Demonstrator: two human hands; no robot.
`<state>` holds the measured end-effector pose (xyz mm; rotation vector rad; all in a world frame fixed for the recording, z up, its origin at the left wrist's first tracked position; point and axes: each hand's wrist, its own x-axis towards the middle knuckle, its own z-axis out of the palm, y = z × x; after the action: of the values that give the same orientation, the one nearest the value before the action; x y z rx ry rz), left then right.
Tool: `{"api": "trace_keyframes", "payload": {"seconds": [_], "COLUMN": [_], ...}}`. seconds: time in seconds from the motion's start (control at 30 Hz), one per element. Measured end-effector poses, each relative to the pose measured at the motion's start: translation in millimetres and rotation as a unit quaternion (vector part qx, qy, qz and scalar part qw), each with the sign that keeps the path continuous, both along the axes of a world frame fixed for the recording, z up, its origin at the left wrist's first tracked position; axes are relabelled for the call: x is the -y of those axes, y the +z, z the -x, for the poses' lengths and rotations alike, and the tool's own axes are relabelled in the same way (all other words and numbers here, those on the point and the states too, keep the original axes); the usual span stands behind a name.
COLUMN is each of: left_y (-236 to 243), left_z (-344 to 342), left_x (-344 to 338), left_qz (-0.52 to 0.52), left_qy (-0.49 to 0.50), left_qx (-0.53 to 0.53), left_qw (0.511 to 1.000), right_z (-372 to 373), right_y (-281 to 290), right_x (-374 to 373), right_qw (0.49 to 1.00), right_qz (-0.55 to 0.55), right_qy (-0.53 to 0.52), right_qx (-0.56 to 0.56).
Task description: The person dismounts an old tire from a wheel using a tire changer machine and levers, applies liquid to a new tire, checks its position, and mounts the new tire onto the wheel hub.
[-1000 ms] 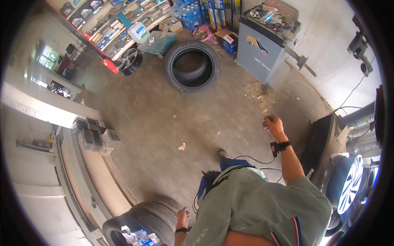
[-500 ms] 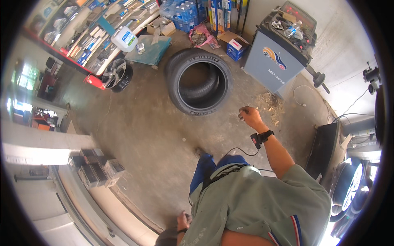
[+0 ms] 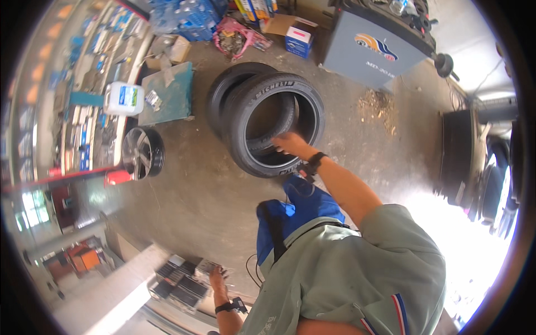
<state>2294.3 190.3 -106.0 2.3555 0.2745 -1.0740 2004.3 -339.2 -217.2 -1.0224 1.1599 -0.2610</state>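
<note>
Two black tyres lie stacked askew on the concrete floor in front of me, the upper tyre [image 3: 239, 128] nearer than the lower tyre [image 3: 216, 97]. My right hand [image 3: 290, 144] is over the upper tyre's opening near its near inner edge, fingers slightly bent and apart, with nothing visible in them; whether it touches the rubber is unclear. My left hand [image 3: 219, 278] hangs low at my left side, fingers apart and holding nothing, seen against dark boxed blocks [image 3: 184, 285] on the floor. Both wrists carry black strapped devices, and cables run near my blue-clad legs [image 3: 310, 201].
A stocked shelf [image 3: 84, 100], alloy wheel [image 3: 148, 151], red extinguisher [image 3: 118, 177] and white jug [image 3: 114, 97] are at left. Water bottles [image 3: 178, 19], a pink bag [image 3: 231, 39], a blue box [image 3: 298, 42] and a grey machine [image 3: 368, 53] stand beyond the tyres. More wheels [image 3: 497, 178] are at right.
I have moved up to the tyre pair and turned somewhat. My right hand has moved forward and left over the upper tyre. My left hand has moved away from the tyres behind me.
</note>
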Motion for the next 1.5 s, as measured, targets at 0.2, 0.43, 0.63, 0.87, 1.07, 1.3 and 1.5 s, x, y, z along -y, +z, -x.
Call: {"api": "trace_keyframes", "payload": {"seconds": [0.2,0.43,0.63,0.87,1.07,1.3,1.5], "left_y": [-6,-88,-145,-183,-222,-231,-198], "left_z": [-102,-259,-264,-142,23,77,179], "left_x": [72,255,448,558,556,484,494], "left_qz": [-0.079,-0.072,-0.005,0.021,0.108,0.154,0.186], "left_qy": [-0.036,-0.266,-0.469,-0.582,-0.575,-0.696,-0.881], "left_qx": [-0.067,-0.061,-0.062,-0.100,-0.148,-0.055,0.089], "left_qw": [0.994,0.959,0.881,0.807,0.798,0.700,0.425], "right_z": [-98,-173,-202,-160,-60,-60,-104], "right_y": [-44,-118,-153,-126,-100,-157,-169], "right_x": [24,48,65,19,-96,-213,-251], "right_qw": [0.990,0.958,0.902,0.680,0.738,0.755,0.606], "right_qz": [-0.092,-0.155,-0.195,-0.276,-0.110,0.010,-0.010], "right_qy": [-0.081,-0.229,-0.379,-0.578,-0.633,-0.653,-0.796], "right_qx": [-0.067,-0.081,0.064,0.356,0.208,-0.054,-0.018]}}
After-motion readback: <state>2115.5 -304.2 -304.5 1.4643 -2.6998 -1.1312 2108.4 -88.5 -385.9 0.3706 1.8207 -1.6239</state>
